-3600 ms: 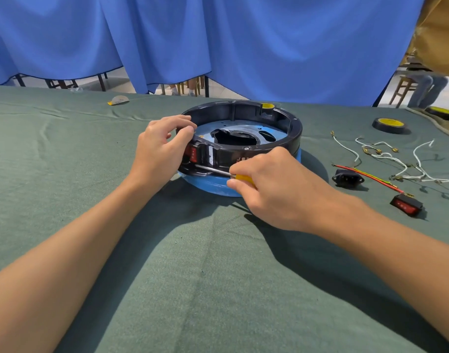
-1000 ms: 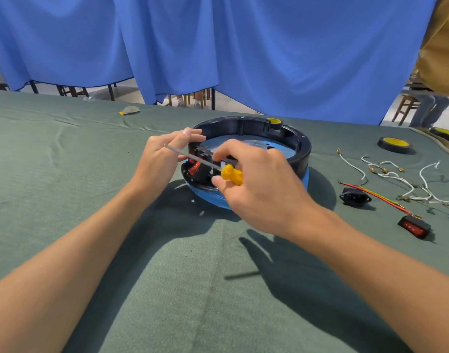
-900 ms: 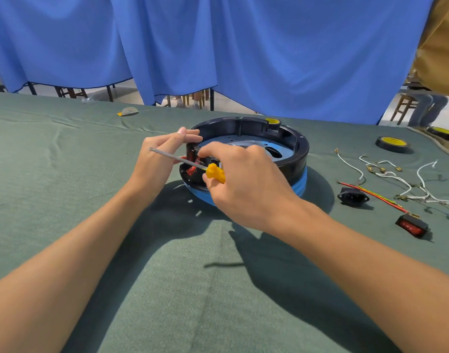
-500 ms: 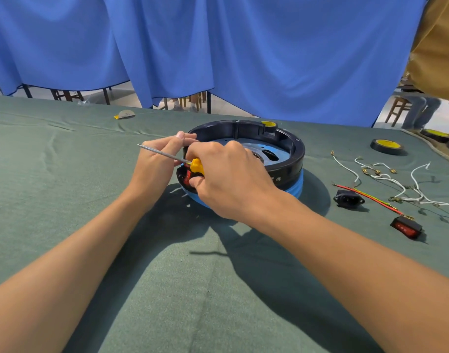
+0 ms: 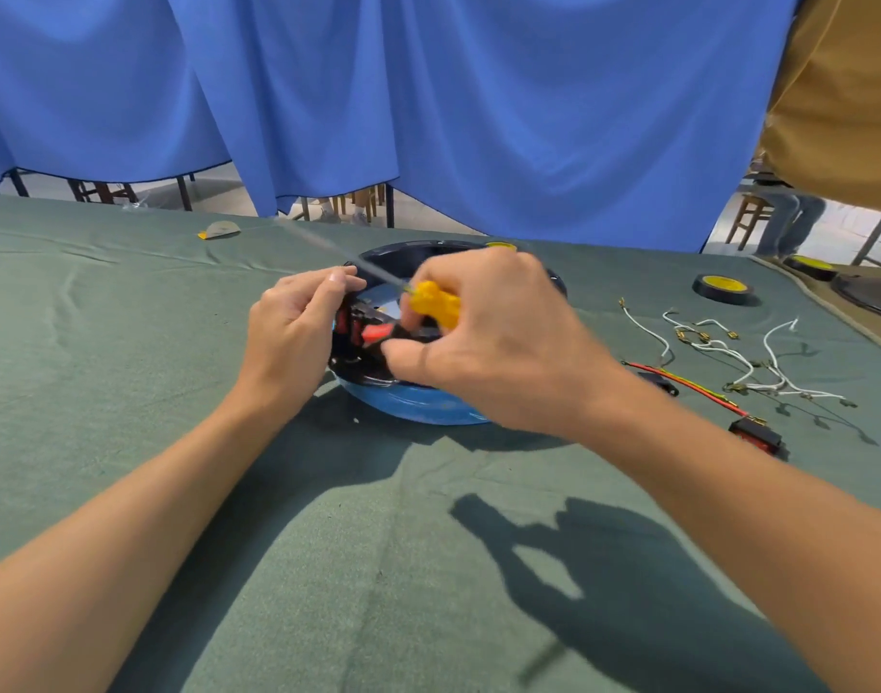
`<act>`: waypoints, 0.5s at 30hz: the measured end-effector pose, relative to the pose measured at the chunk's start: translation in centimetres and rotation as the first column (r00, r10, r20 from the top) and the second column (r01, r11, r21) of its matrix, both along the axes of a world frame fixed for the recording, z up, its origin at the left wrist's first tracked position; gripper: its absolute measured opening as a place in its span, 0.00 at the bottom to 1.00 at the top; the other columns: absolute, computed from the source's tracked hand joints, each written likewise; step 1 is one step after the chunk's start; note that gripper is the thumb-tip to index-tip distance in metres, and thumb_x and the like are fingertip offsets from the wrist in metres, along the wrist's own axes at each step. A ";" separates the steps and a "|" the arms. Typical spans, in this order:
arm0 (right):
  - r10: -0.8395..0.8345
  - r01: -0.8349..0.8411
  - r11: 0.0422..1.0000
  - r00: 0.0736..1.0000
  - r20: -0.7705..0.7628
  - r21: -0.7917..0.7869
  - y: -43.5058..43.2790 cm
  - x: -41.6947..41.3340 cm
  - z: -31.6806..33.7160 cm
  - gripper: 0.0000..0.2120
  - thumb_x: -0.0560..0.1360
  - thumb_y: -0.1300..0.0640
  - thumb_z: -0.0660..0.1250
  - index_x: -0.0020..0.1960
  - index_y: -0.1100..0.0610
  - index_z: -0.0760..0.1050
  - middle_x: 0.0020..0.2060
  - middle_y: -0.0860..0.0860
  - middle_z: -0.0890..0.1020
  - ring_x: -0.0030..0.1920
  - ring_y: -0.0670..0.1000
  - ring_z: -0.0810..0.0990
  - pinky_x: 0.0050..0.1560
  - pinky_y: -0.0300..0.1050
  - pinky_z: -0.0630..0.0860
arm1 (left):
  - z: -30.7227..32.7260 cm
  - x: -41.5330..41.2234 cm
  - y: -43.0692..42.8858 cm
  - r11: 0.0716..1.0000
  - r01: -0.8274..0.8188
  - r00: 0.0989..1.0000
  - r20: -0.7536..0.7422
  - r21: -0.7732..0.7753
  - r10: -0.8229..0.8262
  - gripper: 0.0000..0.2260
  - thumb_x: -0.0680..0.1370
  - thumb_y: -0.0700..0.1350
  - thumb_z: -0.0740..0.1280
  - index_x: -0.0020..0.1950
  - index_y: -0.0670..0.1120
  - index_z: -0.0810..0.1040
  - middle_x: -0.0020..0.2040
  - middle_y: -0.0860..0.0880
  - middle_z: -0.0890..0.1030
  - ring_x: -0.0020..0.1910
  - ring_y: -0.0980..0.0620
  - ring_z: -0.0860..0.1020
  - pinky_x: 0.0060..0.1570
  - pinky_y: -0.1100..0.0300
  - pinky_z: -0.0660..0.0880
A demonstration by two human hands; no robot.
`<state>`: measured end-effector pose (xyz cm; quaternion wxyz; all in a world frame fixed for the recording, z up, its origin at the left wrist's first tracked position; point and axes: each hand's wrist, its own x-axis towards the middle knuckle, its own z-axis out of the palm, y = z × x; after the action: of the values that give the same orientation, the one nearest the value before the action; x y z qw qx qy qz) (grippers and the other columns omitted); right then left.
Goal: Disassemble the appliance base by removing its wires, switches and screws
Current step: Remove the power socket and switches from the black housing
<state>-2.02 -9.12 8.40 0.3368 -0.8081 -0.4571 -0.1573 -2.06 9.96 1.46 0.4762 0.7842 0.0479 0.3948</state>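
The round appliance base (image 5: 418,407), black on top with a blue lower ring, sits mid-table. My left hand (image 5: 293,337) grips its left rim beside a red switch (image 5: 373,335) seated in the black housing. My right hand (image 5: 488,337) covers the base's middle and holds a screwdriver (image 5: 433,302) by its yellow handle; the blurred metal shaft points up and away to the left. The thumb and fingers of that hand also pinch at the black housing near the red switch. Much of the base interior is hidden by my right hand.
To the right on the green cloth lie loose white wires (image 5: 728,347), a red-yellow wire (image 5: 688,385) with a black socket, a removed red switch (image 5: 756,435) and a tape roll (image 5: 722,288). A small scrap (image 5: 219,229) lies far left. Blue curtains hang behind.
The screwdriver came off the base's side; its shaft swung up to point away left. My right hand moved over the base and now pinches the housing. The left hand stays on the rim.
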 end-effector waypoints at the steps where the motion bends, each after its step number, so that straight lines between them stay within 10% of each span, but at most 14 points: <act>1: -0.002 0.002 1.000 0.999 -0.047 -0.002 -1.3 0.3 0.2 0.10 0.65 0.51 0.75 0.35 0.55 0.77 0.22 0.43 0.72 0.27 0.44 0.70 0.27 0.34 0.65 | 0.0 -0.1 -0.4 0.995 -0.062 0.998 0.012 0.078 0.061 0.15 0.79 0.48 0.58 0.51 0.47 0.84 0.52 0.51 0.83 0.59 0.51 0.77 0.60 0.56 0.71; 10: -0.172 0.117 0.983 0.859 -0.482 -0.141 -13.5 5.2 -1.9 0.07 0.64 0.55 0.76 0.36 0.58 0.80 0.25 0.51 0.71 0.28 0.49 0.64 0.28 0.42 0.61 | -0.4 -0.9 -5.0 0.648 -0.190 0.977 0.205 0.737 0.054 0.13 0.81 0.45 0.60 0.55 0.41 0.83 0.59 0.47 0.82 0.62 0.47 0.77 0.63 0.52 0.67; 15: -0.228 0.166 0.963 0.922 -0.313 -0.211 -17.2 6.3 -2.8 0.07 0.66 0.54 0.77 0.36 0.51 0.79 0.22 0.46 0.71 0.23 0.45 0.66 0.25 0.35 0.63 | -0.7 -0.6 -6.4 0.510 -0.194 0.972 0.234 0.838 -0.013 0.12 0.80 0.44 0.63 0.56 0.40 0.82 0.57 0.47 0.83 0.58 0.46 0.80 0.59 0.51 0.69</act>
<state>4.28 -26.35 5.61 0.3172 -0.8921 -0.3217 -0.0087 -2.66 3.55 0.74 0.0089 0.8667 -0.1620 0.4718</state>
